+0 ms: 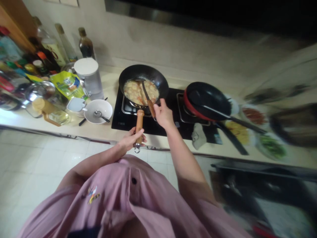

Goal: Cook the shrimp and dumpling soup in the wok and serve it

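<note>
A dark wok (pixel 158 76) sits on the left burner of the black hob, its wooden handle pointing toward me. My left hand (pixel 131 138) is wrapped round that handle. Inside the wok lies a layer of pale, lumpy food (pixel 135 91) in brownish liquid. My right hand (pixel 163 114) grips the wooden handle of a spatula (pixel 146 91), whose dark metal end rests in the food. Its blade is partly hidden there.
On the right burner stands a red and black pan (pixel 205 99) with a long utensil across it; a grey cloth (pixel 198 136) lies before it. A white bowl with a spoon (pixel 98 112), a jug (pixel 90 77) and an oil pot (pixel 51 112) stand left. Plates of chopped food (pixel 272 145) are right.
</note>
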`<act>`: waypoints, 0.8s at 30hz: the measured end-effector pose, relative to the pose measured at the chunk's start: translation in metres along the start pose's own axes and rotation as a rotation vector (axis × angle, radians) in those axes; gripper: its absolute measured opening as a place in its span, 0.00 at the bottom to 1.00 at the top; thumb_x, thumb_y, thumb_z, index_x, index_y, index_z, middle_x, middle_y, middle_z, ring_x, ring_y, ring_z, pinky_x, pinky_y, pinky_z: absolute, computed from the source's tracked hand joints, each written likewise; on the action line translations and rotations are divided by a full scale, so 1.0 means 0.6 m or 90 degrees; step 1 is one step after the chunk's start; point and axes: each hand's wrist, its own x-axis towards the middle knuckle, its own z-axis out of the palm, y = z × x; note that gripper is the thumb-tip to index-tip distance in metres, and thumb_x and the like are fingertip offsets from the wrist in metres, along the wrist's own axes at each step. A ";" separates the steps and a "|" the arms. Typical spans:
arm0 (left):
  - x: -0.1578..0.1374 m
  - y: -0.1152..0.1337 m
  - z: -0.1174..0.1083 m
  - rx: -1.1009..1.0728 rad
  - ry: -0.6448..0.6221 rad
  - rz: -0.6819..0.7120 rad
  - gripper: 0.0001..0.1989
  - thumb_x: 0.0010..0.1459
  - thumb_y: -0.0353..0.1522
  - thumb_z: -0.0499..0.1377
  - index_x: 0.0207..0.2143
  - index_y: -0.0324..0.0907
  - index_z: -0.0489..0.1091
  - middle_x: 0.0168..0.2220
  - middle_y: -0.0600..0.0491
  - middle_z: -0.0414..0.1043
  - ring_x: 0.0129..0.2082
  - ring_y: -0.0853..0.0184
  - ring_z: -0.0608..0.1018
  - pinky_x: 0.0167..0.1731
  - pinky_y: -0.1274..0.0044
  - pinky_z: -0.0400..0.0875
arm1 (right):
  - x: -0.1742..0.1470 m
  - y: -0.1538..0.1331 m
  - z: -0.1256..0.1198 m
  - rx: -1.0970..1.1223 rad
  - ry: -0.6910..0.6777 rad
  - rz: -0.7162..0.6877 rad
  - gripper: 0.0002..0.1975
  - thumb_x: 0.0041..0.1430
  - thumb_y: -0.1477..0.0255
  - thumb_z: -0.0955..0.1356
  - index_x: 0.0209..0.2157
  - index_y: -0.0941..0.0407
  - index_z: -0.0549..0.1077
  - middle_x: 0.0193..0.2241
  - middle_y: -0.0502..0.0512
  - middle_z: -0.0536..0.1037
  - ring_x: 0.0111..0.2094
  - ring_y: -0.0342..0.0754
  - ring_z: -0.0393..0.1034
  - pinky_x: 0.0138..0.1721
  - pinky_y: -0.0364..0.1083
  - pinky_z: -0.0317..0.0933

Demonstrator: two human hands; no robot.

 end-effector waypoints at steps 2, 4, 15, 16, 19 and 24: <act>0.002 -0.005 -0.016 -0.008 0.011 0.005 0.25 0.54 0.48 0.67 0.43 0.42 0.62 0.30 0.52 0.75 0.28 0.66 0.80 0.25 0.75 0.77 | -0.024 0.051 0.012 0.082 0.075 0.055 0.26 0.69 0.61 0.55 0.59 0.62 0.65 0.37 0.60 0.80 0.39 0.50 0.76 0.46 0.47 0.66; 0.004 -0.012 -0.040 -0.017 0.028 0.003 0.24 0.55 0.49 0.65 0.42 0.41 0.64 0.29 0.52 0.74 0.26 0.67 0.79 0.25 0.76 0.75 | -0.065 0.102 0.035 0.094 0.064 0.120 0.20 0.66 0.64 0.57 0.46 0.61 0.74 0.33 0.58 0.80 0.34 0.48 0.76 0.45 0.46 0.66; -0.037 -0.046 -0.159 1.026 0.139 0.265 0.14 0.61 0.30 0.58 0.49 0.40 0.73 0.56 0.40 0.72 0.57 0.52 0.72 0.58 0.60 0.63 | -0.265 0.168 0.167 -0.071 -0.027 0.151 0.25 0.63 0.73 0.57 0.59 0.58 0.69 0.63 0.63 0.64 0.57 0.55 0.63 0.58 0.51 0.59; -0.039 -0.044 -0.159 1.090 0.115 0.256 0.14 0.61 0.30 0.59 0.49 0.40 0.73 0.56 0.40 0.72 0.58 0.51 0.71 0.59 0.59 0.62 | -0.264 0.168 0.171 -0.083 -0.040 0.147 0.24 0.63 0.74 0.57 0.57 0.57 0.71 0.62 0.62 0.66 0.55 0.56 0.64 0.58 0.51 0.59; -0.039 -0.038 -0.152 1.178 0.066 0.217 0.14 0.62 0.33 0.59 0.49 0.39 0.73 0.57 0.39 0.72 0.59 0.51 0.70 0.59 0.59 0.60 | -0.254 0.171 0.178 -0.112 -0.067 0.147 0.23 0.63 0.75 0.57 0.54 0.56 0.73 0.59 0.60 0.69 0.52 0.55 0.64 0.55 0.50 0.60; -0.037 -0.043 -0.136 1.224 0.073 0.186 0.15 0.62 0.35 0.60 0.50 0.39 0.73 0.58 0.38 0.70 0.60 0.49 0.68 0.59 0.58 0.59 | -0.249 0.170 0.180 -0.144 -0.082 0.152 0.23 0.64 0.76 0.56 0.54 0.56 0.74 0.60 0.59 0.68 0.52 0.56 0.63 0.52 0.48 0.60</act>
